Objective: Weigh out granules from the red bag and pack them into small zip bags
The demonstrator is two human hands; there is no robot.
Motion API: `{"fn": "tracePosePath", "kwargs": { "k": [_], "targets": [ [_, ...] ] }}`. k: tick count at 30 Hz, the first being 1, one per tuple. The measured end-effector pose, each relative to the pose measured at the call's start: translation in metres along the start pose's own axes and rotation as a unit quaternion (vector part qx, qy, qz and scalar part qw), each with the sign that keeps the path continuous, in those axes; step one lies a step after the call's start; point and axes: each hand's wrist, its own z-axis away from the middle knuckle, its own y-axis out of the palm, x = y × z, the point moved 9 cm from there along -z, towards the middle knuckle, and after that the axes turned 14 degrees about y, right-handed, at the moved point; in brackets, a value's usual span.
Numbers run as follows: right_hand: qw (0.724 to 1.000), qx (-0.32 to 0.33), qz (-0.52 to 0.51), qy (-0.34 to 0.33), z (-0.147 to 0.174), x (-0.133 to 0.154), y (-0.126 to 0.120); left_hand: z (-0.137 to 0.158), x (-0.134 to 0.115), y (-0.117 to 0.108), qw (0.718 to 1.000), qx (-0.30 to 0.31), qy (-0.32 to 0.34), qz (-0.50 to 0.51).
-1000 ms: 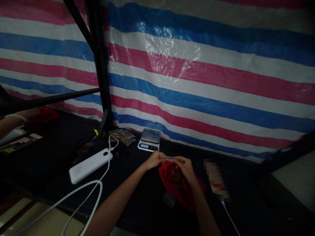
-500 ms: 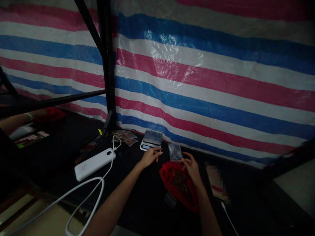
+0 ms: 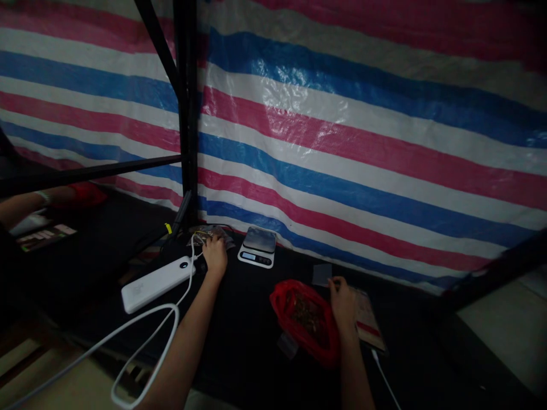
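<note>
My left hand (image 3: 215, 254) reaches over a pile of clear plastic bags (image 3: 228, 238) with small brownish contents. Its fingers appear spread at the pile; whether they grip a bag is unclear. Between the two hands stands a small white digital scale (image 3: 257, 247) with a lit display and a dark plate. A small flat clear plastic bag (image 3: 321, 274) is pinched at its corner by my right hand (image 3: 343, 302). Below lies an open red bag (image 3: 280, 299), holding many small brownish pieces (image 3: 304, 313), with my right forearm along its right side. Another small clear packet (image 3: 288, 345) lies against it.
A white power bank (image 3: 156, 285) with a looping white cable (image 3: 145, 312) lies on the left. Right of my right hand is a phone-like device (image 3: 371, 327) with a cable. A black metal post (image 3: 187, 114) rises behind. Another person's forearm (image 3: 21, 208) shows far left.
My left hand has moved left from the scale's front to the plastic bag pile. My right hand has shifted slightly right and down with the small clear plastic bag.
</note>
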Motion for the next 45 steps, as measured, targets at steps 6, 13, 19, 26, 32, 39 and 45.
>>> {"fn": "tracePosePath", "kwargs": {
  "k": [6, 13, 19, 26, 32, 39, 45],
  "targets": [
    [0.982, -0.041, 0.180, -0.028, 0.015, 0.007, -0.007, -0.002, 0.003, -0.010, 0.999, -0.028, -0.015, 0.018],
    [0.993, 0.027, -0.093, -0.074, 0.012, 0.028, -0.018, 0.005, -0.013, -0.026, 0.959, -0.186, -0.070, 0.204],
    [0.966, 0.118, -0.188, -0.135, 0.034, 0.062, -0.010, 0.034, -0.091, -0.005, 0.844, -0.122, -0.056, 0.519],
    [0.937, 0.199, -0.230, -0.173, 0.057, 0.085, 0.019, 0.087, -0.209, -0.010, 0.806, 0.048, 0.269, 0.526],
    [0.902, 0.238, -0.334, -0.138, 0.055, 0.079, 0.032, 0.082, -0.207, -0.011, 0.843, 0.059, 0.287, 0.450],
    [0.878, 0.271, -0.378, -0.118, 0.058, 0.086, 0.028, 0.076, -0.206, -0.007, 0.847, 0.098, 0.312, 0.420],
    [0.888, 0.210, -0.392, -0.116, 0.056, 0.087, 0.010, 0.071, -0.199, -0.007, 0.839, 0.101, 0.283, 0.454]
  ]
}}
